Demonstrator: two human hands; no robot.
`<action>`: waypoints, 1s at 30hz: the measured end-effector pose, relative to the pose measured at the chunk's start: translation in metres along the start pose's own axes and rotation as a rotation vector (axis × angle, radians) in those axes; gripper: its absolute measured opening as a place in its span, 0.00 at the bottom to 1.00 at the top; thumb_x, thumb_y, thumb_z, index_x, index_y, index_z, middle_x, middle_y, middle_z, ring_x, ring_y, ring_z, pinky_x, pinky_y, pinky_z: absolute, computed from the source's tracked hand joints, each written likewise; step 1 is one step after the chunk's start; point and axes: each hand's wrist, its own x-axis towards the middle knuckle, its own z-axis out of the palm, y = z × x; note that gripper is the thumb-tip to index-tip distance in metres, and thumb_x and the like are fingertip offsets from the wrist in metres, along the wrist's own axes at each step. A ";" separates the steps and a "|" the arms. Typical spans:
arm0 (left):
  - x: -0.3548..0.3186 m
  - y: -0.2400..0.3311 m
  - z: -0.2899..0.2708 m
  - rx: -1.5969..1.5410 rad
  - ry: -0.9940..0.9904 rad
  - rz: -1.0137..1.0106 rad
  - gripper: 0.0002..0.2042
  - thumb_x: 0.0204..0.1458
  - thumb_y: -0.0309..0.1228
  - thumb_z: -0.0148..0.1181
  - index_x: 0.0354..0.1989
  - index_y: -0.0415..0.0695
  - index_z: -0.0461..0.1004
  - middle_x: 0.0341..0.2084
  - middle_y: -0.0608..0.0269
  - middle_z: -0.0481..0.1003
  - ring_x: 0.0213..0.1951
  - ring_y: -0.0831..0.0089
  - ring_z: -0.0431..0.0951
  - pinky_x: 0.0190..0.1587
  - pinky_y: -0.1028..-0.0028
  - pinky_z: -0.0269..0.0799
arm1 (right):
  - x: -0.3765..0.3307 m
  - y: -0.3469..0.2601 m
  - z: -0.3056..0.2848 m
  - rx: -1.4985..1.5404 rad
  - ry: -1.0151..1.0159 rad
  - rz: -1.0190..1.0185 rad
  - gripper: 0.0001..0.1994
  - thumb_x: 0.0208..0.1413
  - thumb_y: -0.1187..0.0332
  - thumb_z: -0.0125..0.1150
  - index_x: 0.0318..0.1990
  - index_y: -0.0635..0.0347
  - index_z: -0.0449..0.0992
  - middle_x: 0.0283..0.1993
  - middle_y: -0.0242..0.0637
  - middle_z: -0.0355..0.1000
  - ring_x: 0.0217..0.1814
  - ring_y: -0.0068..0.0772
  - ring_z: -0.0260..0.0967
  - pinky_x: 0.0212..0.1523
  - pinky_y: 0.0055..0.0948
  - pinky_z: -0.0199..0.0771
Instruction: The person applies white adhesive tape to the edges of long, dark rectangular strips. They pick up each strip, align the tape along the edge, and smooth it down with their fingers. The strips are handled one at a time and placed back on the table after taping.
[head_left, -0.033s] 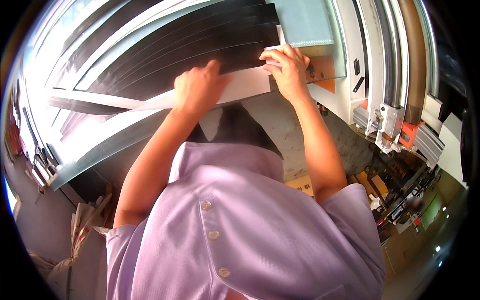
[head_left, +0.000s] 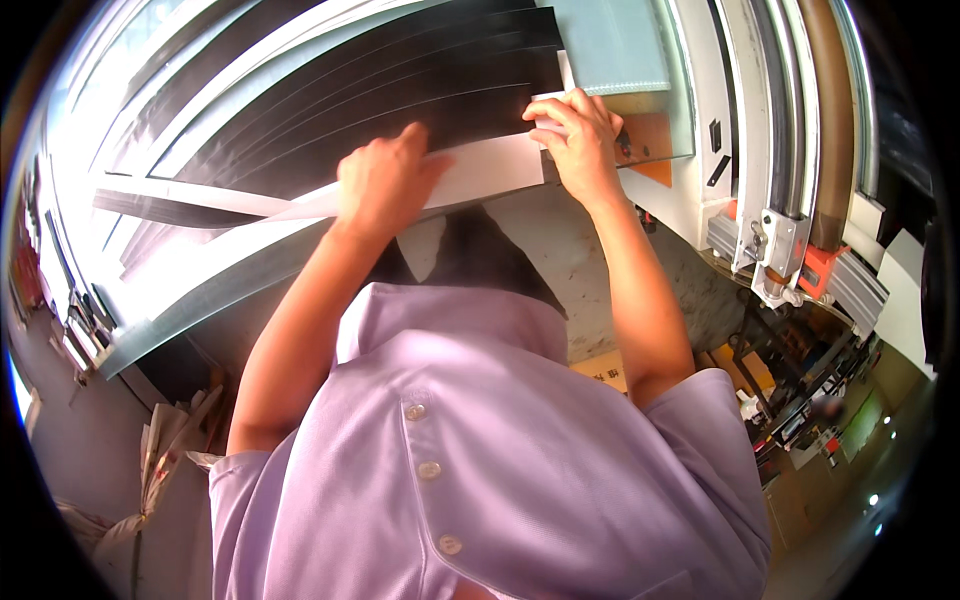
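A wide black sheet (head_left: 400,105) marked with thin pale lines lies over the glass-topped table. Along its near side runs a white strip (head_left: 490,170), which twists over at the left and shows a dark face. My left hand (head_left: 385,185) rests over this strip with its fingertips smeared by motion; whether it grips the strip is unclear. At the strip's right end, by the sheet's corner, my right hand (head_left: 580,140) has thumb and fingers bent together in a pinch on the white edge. The exact contact is partly hidden under the fingers.
A pale blue stitched mat (head_left: 605,50) and an orange-brown piece (head_left: 650,140) lie right of the sheet. Beyond them stands a metal rail assembly (head_left: 780,230). The glass table edge (head_left: 170,335) curves along the near left. A yellow box (head_left: 603,372) is below.
My left hand has shifted slightly left along the white strip. My right hand stays at the strip's right end, almost unmoved.
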 end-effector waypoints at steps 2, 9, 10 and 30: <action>-0.012 -0.028 -0.008 -0.025 -0.027 -0.032 0.16 0.54 0.45 0.64 0.29 0.44 0.75 0.20 0.55 0.77 0.27 0.53 0.79 0.32 0.59 0.72 | 0.000 0.000 0.000 -0.005 -0.008 0.011 0.10 0.48 0.68 0.71 0.38 0.40 0.81 0.38 0.23 0.68 0.48 0.31 0.65 0.53 0.36 0.52; -0.018 -0.068 -0.011 -0.126 -0.008 -0.095 0.12 0.54 0.41 0.64 0.28 0.44 0.79 0.20 0.56 0.78 0.27 0.54 0.79 0.32 0.61 0.73 | 0.000 -0.004 -0.004 -0.024 -0.065 0.053 0.11 0.47 0.67 0.72 0.39 0.40 0.81 0.41 0.20 0.70 0.49 0.29 0.66 0.55 0.37 0.52; -0.017 -0.069 -0.010 -0.115 -0.005 -0.085 0.12 0.54 0.41 0.64 0.28 0.44 0.79 0.19 0.57 0.77 0.25 0.55 0.78 0.31 0.62 0.72 | 0.001 -0.004 -0.004 -0.026 -0.070 0.060 0.11 0.47 0.67 0.72 0.39 0.40 0.81 0.41 0.20 0.70 0.49 0.29 0.66 0.55 0.36 0.52; -0.013 -0.067 -0.010 -0.054 -0.022 -0.108 0.12 0.50 0.41 0.66 0.24 0.44 0.82 0.17 0.56 0.77 0.25 0.55 0.79 0.31 0.63 0.74 | 0.002 -0.007 -0.005 -0.051 -0.080 0.079 0.11 0.48 0.69 0.72 0.39 0.40 0.81 0.38 0.20 0.69 0.45 0.27 0.66 0.56 0.35 0.52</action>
